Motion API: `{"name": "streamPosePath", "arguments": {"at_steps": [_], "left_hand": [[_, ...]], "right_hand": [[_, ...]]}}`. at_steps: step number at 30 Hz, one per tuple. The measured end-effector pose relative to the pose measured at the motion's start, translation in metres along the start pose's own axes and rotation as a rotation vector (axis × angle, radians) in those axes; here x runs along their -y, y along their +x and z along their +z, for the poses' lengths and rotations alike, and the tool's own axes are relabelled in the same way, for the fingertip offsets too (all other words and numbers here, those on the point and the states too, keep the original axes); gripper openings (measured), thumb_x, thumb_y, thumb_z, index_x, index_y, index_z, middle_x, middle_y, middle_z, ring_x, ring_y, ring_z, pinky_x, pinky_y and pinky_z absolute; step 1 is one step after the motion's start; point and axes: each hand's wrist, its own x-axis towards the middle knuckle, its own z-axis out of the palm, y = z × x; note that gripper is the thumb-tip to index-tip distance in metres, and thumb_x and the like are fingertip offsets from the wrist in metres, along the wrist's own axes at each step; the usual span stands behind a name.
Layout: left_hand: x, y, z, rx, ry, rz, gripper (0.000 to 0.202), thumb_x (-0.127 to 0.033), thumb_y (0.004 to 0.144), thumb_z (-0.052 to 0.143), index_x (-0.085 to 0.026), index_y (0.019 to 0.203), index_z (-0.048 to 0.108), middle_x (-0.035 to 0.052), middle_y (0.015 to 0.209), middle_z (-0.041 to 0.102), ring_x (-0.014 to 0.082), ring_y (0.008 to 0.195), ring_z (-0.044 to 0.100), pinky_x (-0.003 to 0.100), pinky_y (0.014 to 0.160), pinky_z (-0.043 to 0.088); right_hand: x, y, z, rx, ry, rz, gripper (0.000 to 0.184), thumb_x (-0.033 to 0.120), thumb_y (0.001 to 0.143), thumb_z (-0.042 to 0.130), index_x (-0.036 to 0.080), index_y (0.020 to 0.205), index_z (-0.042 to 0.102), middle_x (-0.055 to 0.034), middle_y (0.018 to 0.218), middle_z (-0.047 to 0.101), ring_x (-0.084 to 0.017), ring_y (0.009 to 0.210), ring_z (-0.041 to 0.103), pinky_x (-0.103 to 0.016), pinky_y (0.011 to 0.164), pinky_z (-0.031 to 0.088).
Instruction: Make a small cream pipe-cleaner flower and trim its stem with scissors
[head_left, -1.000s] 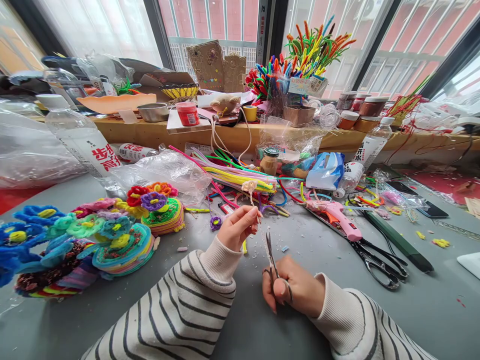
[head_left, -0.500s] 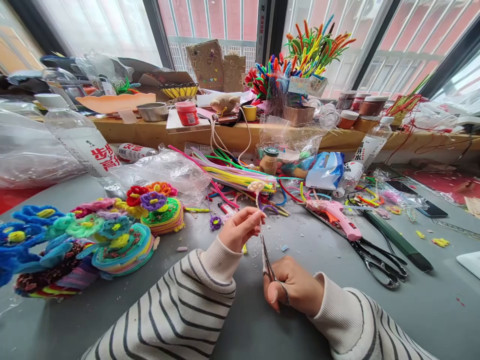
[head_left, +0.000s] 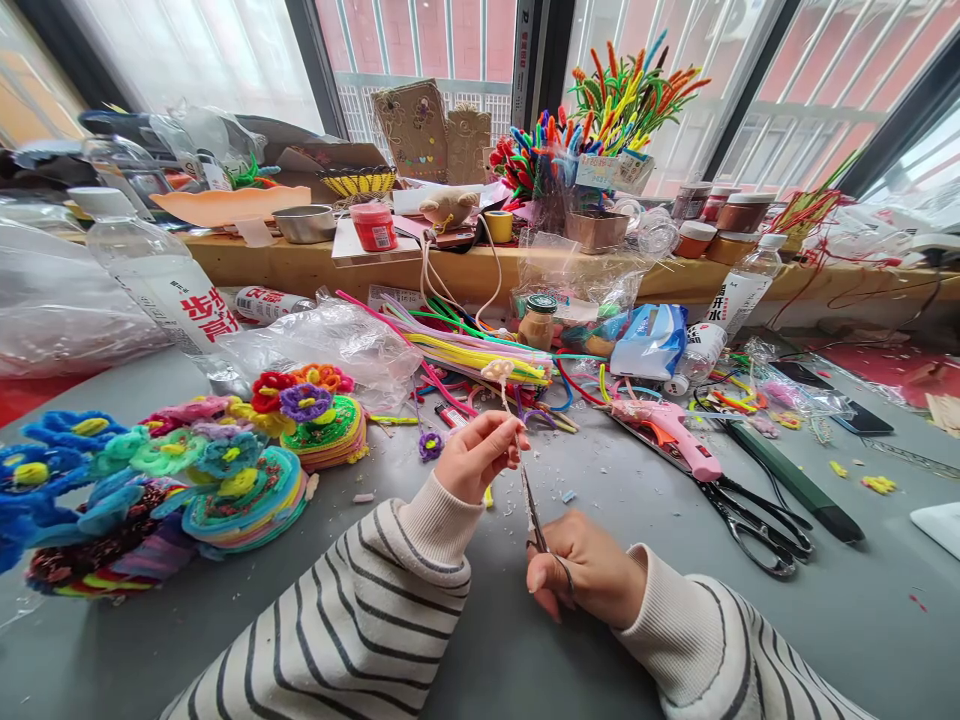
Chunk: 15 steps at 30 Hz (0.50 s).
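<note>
My left hand [head_left: 480, 455] pinches the stem of a small white pipe cleaner flower [head_left: 497, 371], whose looped head stands above my fingers. The lower part of the stem hangs down below the pinch. In my right hand [head_left: 581, 565] is a pair of small scissors [head_left: 537, 520], my fingers wrapped round its handles. The scissor blades point up and lie along the hanging stem, just under my left fingertips. Whether the blades touch the stem is too fine to tell. Tiny white bits of fluff lie on the grey table [head_left: 495, 660] around my hands.
Colourful pipe cleaner flowers [head_left: 304, 402] stand on layered bases at the left. A bundle of pipe cleaners [head_left: 480, 350] lies beyond my hands. To the right are a pink glue gun [head_left: 667, 435], larger black scissors [head_left: 761, 530] and a green stick-like tool [head_left: 802, 485]. Bottles [head_left: 169, 275] stand behind.
The flower head has tipped slightly to the left, and my left hand has shifted a little with it. The scissor blades look closer together along the stem.
</note>
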Motion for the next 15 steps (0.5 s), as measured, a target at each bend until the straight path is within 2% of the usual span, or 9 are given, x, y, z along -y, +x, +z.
{"name": "streamPosePath", "arguments": {"at_steps": [15], "left_hand": [[-0.0006,0.0003,0.0007,-0.012,0.025,0.017,0.028,-0.031,0.048,0.072,-0.013,0.060,0.054,-0.0020,0.051,0.056,0.0034,0.042,0.043,0.018,0.041,0.030]], "right_hand": [[-0.0045,-0.0009,0.0006,0.023,-0.031,-0.016,0.072,0.067,0.073,0.027,0.011,0.037,0.053,0.0029,0.032,0.034,-0.004,0.033,0.033,-0.018,0.038,0.028]]}}
